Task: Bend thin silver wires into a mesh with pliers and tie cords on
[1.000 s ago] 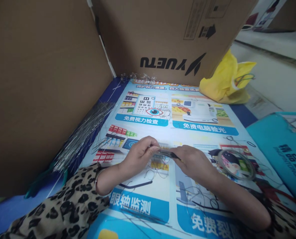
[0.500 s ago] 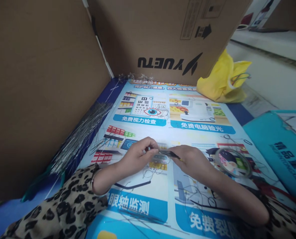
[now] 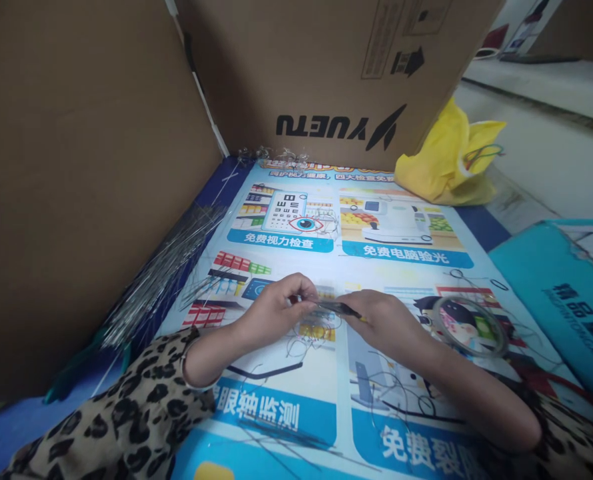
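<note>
My right hand (image 3: 384,320) is closed around pliers (image 3: 345,309) with dark jaws and a bit of yellow on the handle. The jaws point left, right up to the fingertips of my left hand (image 3: 281,307). Thumb and forefinger of that hand pinch a thin wire, mostly hidden by the fingers and blurred at the jaws. Below the hands, fine bent wire loops (image 3: 304,345) lie on the printed poster (image 3: 344,373). More curled wire (image 3: 399,393) lies under my right forearm.
A bundle of straight wires (image 3: 159,280) lies left, beside a cardboard panel (image 3: 76,167). Cut wires (image 3: 281,433) lie in front. On the right are a wire coil (image 3: 499,340), a teal box (image 3: 536,267) and a yellow bag (image 3: 441,167). Twisted wire pieces (image 3: 286,157) lie at the back.
Both hands stay almost in place, with the pliers still at the left fingertips. The view has shifted very slightly.
</note>
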`<action>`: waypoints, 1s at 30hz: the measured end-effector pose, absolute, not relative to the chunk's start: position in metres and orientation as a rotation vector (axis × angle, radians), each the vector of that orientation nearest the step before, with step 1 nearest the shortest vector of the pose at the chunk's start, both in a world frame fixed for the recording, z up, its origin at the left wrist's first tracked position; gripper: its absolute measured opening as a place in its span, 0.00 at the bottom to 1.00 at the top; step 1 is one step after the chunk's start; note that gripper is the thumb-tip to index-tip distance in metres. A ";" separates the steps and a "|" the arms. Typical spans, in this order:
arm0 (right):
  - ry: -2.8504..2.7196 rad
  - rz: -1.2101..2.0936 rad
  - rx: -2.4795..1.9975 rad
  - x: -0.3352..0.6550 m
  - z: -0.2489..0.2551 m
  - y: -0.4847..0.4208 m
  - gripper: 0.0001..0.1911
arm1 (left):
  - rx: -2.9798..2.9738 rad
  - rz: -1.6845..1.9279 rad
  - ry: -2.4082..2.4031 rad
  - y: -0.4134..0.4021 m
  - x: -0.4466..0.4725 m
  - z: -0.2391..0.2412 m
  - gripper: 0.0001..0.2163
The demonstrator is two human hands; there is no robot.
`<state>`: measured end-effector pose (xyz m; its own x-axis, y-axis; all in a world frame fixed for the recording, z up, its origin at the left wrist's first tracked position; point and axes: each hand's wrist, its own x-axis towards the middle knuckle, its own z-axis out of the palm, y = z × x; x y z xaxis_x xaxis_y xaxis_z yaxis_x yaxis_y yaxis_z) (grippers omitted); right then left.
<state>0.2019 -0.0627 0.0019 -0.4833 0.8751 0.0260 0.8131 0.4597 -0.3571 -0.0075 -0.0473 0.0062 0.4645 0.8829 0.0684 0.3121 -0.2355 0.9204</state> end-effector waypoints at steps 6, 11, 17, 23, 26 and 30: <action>-2.503 0.419 -1.476 0.202 0.000 -0.064 0.14 | 1.742 0.740 0.987 -0.046 -0.009 0.004 0.03; -2.516 0.313 -1.466 0.202 -0.001 -0.065 0.14 | 1.761 0.734 0.999 -0.047 -0.008 0.004 0.03; -2.563 0.272 -1.525 0.201 0.002 -0.064 0.12 | 1.831 0.714 0.984 -0.048 -0.008 0.007 0.03; -2.595 0.210 -1.538 0.200 0.005 -0.065 0.11 | 1.875 0.734 1.029 -0.049 -0.010 0.011 0.07; -2.623 0.134 -1.536 0.202 0.009 -0.065 0.10 | 1.908 0.773 1.024 -0.050 -0.010 0.010 0.07; -2.644 0.039 -1.562 0.204 0.015 -0.064 0.09 | 1.992 0.834 1.003 -0.050 -0.009 0.010 0.06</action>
<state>0.2042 -0.0642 0.0154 -0.4807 0.8756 0.0475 0.8738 0.4828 -0.0574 -0.0087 -0.0505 0.0101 0.4822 0.8493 0.2149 0.3666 -0.4184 0.8310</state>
